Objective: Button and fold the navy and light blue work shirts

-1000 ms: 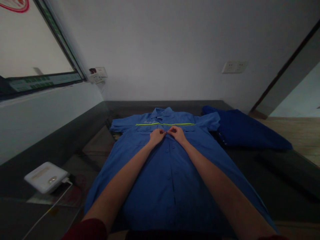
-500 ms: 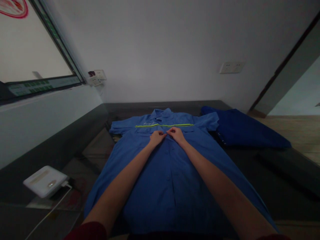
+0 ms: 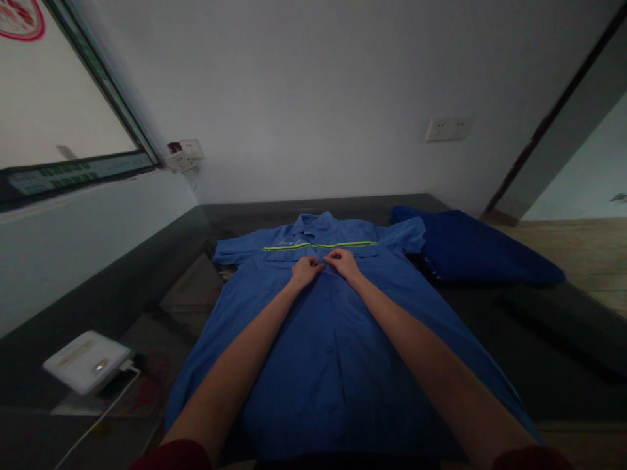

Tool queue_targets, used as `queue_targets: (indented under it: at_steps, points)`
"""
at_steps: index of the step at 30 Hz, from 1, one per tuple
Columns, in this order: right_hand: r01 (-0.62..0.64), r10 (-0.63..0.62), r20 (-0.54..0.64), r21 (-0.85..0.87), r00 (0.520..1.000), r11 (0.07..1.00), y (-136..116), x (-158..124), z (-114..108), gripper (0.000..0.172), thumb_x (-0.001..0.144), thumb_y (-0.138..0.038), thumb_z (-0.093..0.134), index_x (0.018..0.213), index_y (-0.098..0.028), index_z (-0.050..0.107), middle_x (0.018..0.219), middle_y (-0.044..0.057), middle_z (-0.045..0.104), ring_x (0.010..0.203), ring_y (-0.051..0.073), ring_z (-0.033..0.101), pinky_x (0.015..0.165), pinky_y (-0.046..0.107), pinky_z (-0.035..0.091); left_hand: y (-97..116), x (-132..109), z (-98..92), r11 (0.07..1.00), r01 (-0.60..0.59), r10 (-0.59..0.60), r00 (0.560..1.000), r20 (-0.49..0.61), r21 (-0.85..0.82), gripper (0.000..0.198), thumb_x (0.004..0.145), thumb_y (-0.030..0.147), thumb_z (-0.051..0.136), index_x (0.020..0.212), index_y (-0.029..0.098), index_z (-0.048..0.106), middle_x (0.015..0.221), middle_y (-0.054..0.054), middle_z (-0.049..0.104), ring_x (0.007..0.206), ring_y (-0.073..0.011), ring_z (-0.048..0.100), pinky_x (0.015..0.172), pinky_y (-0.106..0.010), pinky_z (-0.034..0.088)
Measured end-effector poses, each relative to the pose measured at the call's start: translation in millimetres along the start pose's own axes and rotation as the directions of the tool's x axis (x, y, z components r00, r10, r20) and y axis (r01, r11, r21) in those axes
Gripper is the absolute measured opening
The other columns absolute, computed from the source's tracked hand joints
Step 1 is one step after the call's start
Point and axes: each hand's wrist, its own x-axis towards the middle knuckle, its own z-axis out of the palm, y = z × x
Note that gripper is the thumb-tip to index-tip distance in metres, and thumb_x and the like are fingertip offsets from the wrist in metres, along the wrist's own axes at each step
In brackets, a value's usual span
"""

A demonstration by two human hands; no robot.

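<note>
A blue short-sleeved shirt (image 3: 294, 365) with a yellow-green stripe across the chest lies face up, its collar at the far end. At the front placket, just below the stripe, my left hand (image 3: 306, 269) pinches the shirt's edge. Close beside it, my right hand (image 3: 343, 262) has thumb and forefinger pressed together on the other side of the placket. The two sets of fingertips nearly meet. Whatever button lies between them is too small and covered to make out. Further down, the placket shows a dark slit.
Folded dark blue cloth (image 3: 484, 251) lies on the right of the dark table (image 3: 470, 326). A white box-shaped device (image 3: 88, 362) with a plugged-in cable stands at the left. Behind are a wall with sockets (image 3: 448, 129) and a window (image 3: 68, 98) at upper left.
The view has shifted slightly. Both hands stay pinched at the same spot on the placket, with hardly any movement of the fingers. The shirt lies as before.
</note>
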Motion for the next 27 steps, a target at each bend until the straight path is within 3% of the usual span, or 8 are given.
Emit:
queue_targets:
  at_steps: [8,17,23,27]
  points:
    - [0.003,-0.001,0.047,-0.038,0.999,0.999,-5,0,-2,0.015,0.067,-0.027,0.067,0.059,-0.018,0.058,0.049,-0.003,0.057,0.045,0.012,0.052,0.049,0.024,0.042,3,-5,2.5,0.990,0.019,-0.014,0.999,-0.041,0.138,0.022,0.078,0.032,0.059,0.062,0.019,0.054,0.060,0.002,0.053,0.068,-0.0162,0.053,0.063,-0.025,0.034]
    - [0.084,-0.075,0.073,-0.129,0.994,0.988,-10,-6,-7,0.009,0.075,-0.021,0.059,0.068,-0.017,0.063,0.059,-0.002,0.062,0.048,0.011,0.056,0.051,0.022,0.045,-1,-3,3.7,0.993,0.008,0.000,0.998,-0.069,0.121,0.017,0.085,0.030,0.054,0.094,0.020,0.064,0.076,0.000,0.065,0.073,-0.0160,0.060,0.066,-0.024,0.039]
    - [0.127,-0.130,0.009,-0.273,0.992,0.954,-8,-6,-9,0.008,0.076,-0.020,0.060,0.071,-0.017,0.066,0.072,0.004,0.068,0.066,0.016,0.061,0.065,0.027,0.047,-3,-2,5.4,0.991,0.010,-0.001,0.998,-0.068,0.135,0.017,0.085,0.028,0.055,0.095,0.018,0.065,0.081,-0.002,0.068,0.077,-0.0169,0.061,0.068,-0.025,0.041]
    - [0.149,-0.147,0.032,-0.362,0.989,0.920,-9,-8,-10,0.007,0.074,-0.018,0.062,0.071,-0.017,0.067,0.074,0.005,0.069,0.070,0.018,0.062,0.069,0.028,0.046,-3,-2,5.4,0.989,0.016,-0.006,0.998,-0.068,0.146,0.018,0.086,0.027,0.055,0.097,0.017,0.065,0.085,-0.004,0.069,0.080,-0.0173,0.062,0.070,-0.025,0.041]
